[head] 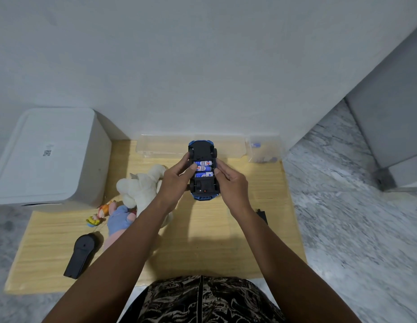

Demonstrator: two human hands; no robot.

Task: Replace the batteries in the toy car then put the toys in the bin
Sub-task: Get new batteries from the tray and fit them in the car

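Both hands, left (173, 183) and right (232, 186), pinch the upturned car (204, 170). With the bay uncovered, tilting could spill the batteries (203, 169).

Both hands (177, 180) (231, 183) grip an upturned toy car (203, 150), batteries (203, 169) exposed.

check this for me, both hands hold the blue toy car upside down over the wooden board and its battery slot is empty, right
Not quite. The head view shows both hands, left and right, holding the toy car upside down over the wooden board, but batteries sit in its slot.
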